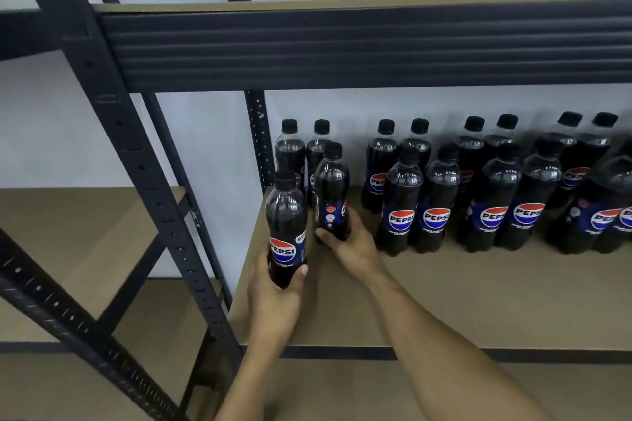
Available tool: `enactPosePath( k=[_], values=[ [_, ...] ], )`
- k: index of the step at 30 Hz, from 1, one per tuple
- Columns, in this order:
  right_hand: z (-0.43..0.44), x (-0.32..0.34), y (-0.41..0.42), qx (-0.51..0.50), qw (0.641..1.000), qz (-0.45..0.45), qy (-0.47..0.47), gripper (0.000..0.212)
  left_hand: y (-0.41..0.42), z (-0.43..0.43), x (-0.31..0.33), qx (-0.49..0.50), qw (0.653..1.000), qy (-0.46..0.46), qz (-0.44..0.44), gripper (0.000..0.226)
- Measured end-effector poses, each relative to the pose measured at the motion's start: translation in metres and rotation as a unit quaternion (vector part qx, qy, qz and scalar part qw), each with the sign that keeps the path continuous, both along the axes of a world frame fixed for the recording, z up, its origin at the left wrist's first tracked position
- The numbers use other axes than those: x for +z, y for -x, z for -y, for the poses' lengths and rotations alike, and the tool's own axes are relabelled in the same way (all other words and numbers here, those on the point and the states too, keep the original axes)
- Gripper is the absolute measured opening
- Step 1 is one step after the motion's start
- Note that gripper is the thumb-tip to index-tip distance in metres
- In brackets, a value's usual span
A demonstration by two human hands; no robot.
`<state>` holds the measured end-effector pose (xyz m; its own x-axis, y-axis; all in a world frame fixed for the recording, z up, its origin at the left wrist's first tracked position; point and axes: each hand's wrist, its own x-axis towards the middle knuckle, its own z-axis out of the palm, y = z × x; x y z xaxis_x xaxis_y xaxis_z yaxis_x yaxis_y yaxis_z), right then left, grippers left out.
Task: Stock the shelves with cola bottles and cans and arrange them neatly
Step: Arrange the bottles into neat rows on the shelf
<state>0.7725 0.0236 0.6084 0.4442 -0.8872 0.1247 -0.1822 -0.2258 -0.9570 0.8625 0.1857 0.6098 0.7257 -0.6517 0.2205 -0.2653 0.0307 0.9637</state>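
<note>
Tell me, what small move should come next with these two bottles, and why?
Probably the right hand should turn its bottle so the logo faces out, as on the front-row bottles beside it, and set it before the back pair. That spot on the shelf is unfilled; the left hand holds a second bottle for beside it.

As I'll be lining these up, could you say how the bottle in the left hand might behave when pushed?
The bottle in the left hand looks nearly full, so probably heavy for its size. Tall and narrow, it may tip if pushed high.
</note>
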Motion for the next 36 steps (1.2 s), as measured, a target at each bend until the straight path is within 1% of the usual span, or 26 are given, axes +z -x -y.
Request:
enactPosePath(
  k=[2,3,4,6,11,17,24,29,33,35,36],
  values=[
    [0.003,-0.001,0.003,0.016,0.999,0.018,-0.025,0.049,-0.005,-0.002,-0.001,-0.032,0.997,0.032,-0.054,0.068],
    [0.004,-0.001,0.005,0.024,0.999,0.027,-0.035,0.046,-0.006,-0.005,-0.001,-0.048,0.994,0.051,-0.084,0.071],
    [0.005,-0.001,0.006,0.031,0.998,0.034,-0.042,0.046,-0.008,-0.007,0.000,-0.059,0.991,0.062,-0.104,0.073],
    [0.007,-0.002,0.008,0.038,0.997,0.043,-0.052,0.048,-0.011,-0.009,0.002,-0.070,0.989,0.061,-0.112,0.074],
    [0.011,-0.006,0.007,0.041,0.996,0.057,-0.056,0.050,-0.023,-0.003,0.002,-0.081,0.994,0.011,-0.074,0.071],
    [0.013,-0.007,0.007,0.044,0.996,0.057,-0.051,0.050,-0.026,0.021,0.006,-0.062,0.997,0.017,-0.053,0.064],
    [0.016,-0.011,0.007,0.044,0.996,0.053,-0.059,0.057,-0.039,0.050,0.007,-0.072,0.997,0.010,0.033,0.070],
    [0.016,-0.013,0.008,0.052,0.996,0.050,-0.049,0.059,-0.040,0.057,0.003,-0.069,0.997,0.018,0.043,0.068],
    [0.014,-0.014,0.008,0.031,0.998,0.041,-0.042,0.060,-0.043,0.057,-0.002,-0.069,0.996,0.017,0.049,0.066],
    [0.009,-0.012,0.006,0.015,1.000,0.019,-0.015,0.062,-0.045,0.058,-0.005,-0.070,0.996,0.017,0.047,0.063],
    [0.007,-0.012,0.005,0.001,1.000,0.005,0.013,0.062,-0.045,0.058,-0.006,-0.072,0.996,0.020,0.045,0.063]
  ],
)
